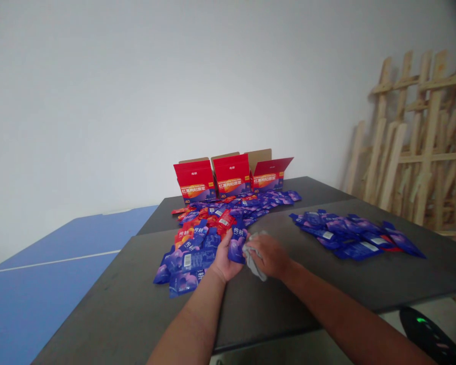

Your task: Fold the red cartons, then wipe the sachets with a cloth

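Blue table (41, 284) at far left, bare, butted against the dark table (129, 304) where the work sits. On the dark top we log a loose heap (192, 248) of blue-purple and red sachets, trailing back to three red boxes (228, 177) with flaps up, near the wall.

At the heap's near right edge: left hand (224, 261) curled shut around one purple pouch (237, 247), gripping its lower half. The pouch stands clear of the heap, long axis running away from the body and slightly tipped. It lies directly between the two hands, with the left hand carrying it.

Just right of it, right hand (269, 256) bunched closed on a grey cloth (253, 261). The cloth touches the pouch's right side, and a tail of it hangs toward the table. The two hands are nearly touching, and we cannot tell how hard the cloth presses.

Further right, well apart from the hands, is a second heap (357, 235) of the same sachets, flatter and mostly purple. Wooden frames (421, 152) lean on the wall at far right.
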`<state>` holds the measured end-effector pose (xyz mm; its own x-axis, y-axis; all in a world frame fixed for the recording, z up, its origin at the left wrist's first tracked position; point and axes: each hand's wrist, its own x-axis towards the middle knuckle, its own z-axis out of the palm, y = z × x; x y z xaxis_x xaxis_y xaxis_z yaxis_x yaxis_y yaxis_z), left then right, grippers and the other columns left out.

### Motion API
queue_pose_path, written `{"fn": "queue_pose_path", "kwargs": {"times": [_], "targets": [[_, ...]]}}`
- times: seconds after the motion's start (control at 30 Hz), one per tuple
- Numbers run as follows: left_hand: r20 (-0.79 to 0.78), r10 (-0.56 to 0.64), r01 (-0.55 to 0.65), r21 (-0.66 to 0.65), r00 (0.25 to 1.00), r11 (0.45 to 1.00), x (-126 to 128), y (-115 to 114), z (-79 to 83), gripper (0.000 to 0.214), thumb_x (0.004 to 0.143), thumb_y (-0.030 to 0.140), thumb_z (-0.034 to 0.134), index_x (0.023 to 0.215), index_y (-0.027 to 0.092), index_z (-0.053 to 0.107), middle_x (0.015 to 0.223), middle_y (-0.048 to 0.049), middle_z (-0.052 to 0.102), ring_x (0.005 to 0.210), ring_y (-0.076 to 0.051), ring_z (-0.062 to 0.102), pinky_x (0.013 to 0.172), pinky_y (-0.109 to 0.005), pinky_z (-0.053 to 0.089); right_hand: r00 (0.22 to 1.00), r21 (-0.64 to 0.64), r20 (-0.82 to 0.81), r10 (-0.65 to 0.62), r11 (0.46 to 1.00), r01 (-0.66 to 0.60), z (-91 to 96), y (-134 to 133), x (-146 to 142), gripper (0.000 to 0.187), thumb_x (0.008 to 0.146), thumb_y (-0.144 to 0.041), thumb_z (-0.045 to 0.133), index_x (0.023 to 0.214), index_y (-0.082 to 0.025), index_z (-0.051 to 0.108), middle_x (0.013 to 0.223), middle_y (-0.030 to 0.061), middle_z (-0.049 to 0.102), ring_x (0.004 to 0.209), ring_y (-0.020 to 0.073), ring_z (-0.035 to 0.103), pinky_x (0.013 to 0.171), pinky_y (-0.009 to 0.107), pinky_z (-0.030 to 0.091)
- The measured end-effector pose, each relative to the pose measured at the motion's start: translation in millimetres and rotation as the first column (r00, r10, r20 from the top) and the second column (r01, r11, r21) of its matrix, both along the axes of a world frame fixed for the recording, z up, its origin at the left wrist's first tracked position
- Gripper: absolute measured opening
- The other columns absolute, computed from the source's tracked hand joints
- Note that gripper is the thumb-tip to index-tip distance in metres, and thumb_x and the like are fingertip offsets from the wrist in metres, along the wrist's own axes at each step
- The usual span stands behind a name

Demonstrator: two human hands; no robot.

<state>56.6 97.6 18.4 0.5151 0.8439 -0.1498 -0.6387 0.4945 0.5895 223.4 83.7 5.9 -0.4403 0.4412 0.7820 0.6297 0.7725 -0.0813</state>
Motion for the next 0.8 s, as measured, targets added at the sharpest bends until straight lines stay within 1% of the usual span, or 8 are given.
{"fn": "queue_pose_path", "kwargs": {"times": [0.07,0.13,0.27,0.4,0.47,0.53,0.63,0.8], "targets": [[-0.017,-0.057,0.057,-0.031,0.998,0.998,1,0,-2.6,0.052,0.083,0.06,0.055,0.104,0.014,0.066,0.091,-0.0103,0.07,0.082,-0.023,0.067,0.074,-0.033,0.051,0.992,0.077,0.105,0.072,0.994,-0.081,-2.1,-7,-11,0.018,0.093,-0.026,0.048,0.101,-0.02,0.063,0.092,0.0077,0.066,0.088,0.0205,0.058,0.081,0.035,0.043],[-0.036,-0.11,0.108,-0.058,0.993,0.992,2,0,-5.2,0.054,0.082,0.061,0.055,0.102,0.013,0.066,0.087,-0.0108,0.07,0.084,-0.025,0.068,0.077,-0.035,0.051,0.978,0.114,0.186,0.093,0.987,-0.116,-3.5,-11,-18,0.017,0.092,-0.026,0.051,0.1,-0.021,0.064,0.087,0.0055,0.066,0.083,0.0186,0.057,0.077,0.033,0.041],[-0.082,-0.156,0.15,-0.069,0.984,0.986,6,-3,-8.6,0.055,0.081,0.064,0.054,0.095,0.012,0.067,0.079,-0.0106,0.071,0.083,-0.026,0.069,0.077,-0.036,0.052,0.974,0.104,0.222,0.051,0.992,-0.076,-5.0,-7,-17,0.016,0.091,-0.027,0.053,0.1,-0.022,0.066,0.085,0.0043,0.065,0.082,0.0186,0.056,0.076,0.033,0.039],[-0.127,-0.11,0.105,-0.049,0.986,0.993,12,-6,-10.1,0.048,0.082,0.061,0.057,0.086,0.013,0.065,0.075,-0.0083,0.07,0.078,-0.023,0.069,0.074,-0.033,0.051,0.991,0.04,0.124,-0.058,0.998,0.053,-6.2,2,-11,0.018,0.092,-0.028,0.052,0.097,-0.021,0.068,0.084,0.0064,0.064,0.082,0.0194,0.056,0.078,0.033,0.04],[-0.166,-0.071,0.068,-0.02,0.984,0.997,14,-8,-10.7,0.043,0.083,0.057,0.059,0.083,0.014,0.063,0.069,-0.0053,0.068,0.066,-0.018,0.066,0.062,-0.027,0.049,0.992,0.009,0.055,-0.117,0.993,0.117,-6.7,7,-7,0.02,0.093,-0.029,0.05,0.096,-0.02,0.067,0.084,0.0078,0.064,0.082,0.0205,0.056,0.077,0.034,0.041],[-0.2,-0.063,0.063,-0.004,0.978,0.998,16,-8,-11.1,0.039,0.083,0.054,0.06,0.082,0.015,0.062,0.066,-0.0025,0.065,0.057,-0.014,0.061,0.049,-0.022,0.041,0.986,-0.027,-0.006,-0.165,0.986,0.164,-7.3,12,-2,0.023,0.094,-0.031,0.047,0.096,-0.019,0.067,0.085,0.0085,0.064,0.082,0.0212,0.057,0.077,0.034,0.042],[-0.227,-0.095,0.095,-0.01,0.969,0.995,15,-7,-10.9,0.035,0.084,0.051,0.061,0.086,0.016,0.062,0.068,-0.0013,0.062,0.054,-0.011,0.056,0.041,-0.019,0.031,0.972,-0.091,-0.074,-0.221,0.972,0.215,-8.1,20,5,0.024,0.095,-0.032,0.045,0.096,-0.02,0.065,0.086,0.0088,0.065,0.083,0.0222,0.058,0.078,0.035,0.044],[-0.183,-0.199,0.199,-0.018,0.963,0.98,12,-8,-9.6,0.035,0.084,0.051,0.061,0.089,0.016,0.062,0.071,-0.0013,0.058,0.058,-0.011,0.054,0.041,-0.018,0.029,0.919,-0.235,-0.197,-0.343,0.926,0.295,-8.0,30,16,0.023,0.093,-0.034,0.046,0.096,-0.02,0.064,0.09,0.0102,0.066,0.086,0.0244,0.06,0.079,0.037,0.045]]}}
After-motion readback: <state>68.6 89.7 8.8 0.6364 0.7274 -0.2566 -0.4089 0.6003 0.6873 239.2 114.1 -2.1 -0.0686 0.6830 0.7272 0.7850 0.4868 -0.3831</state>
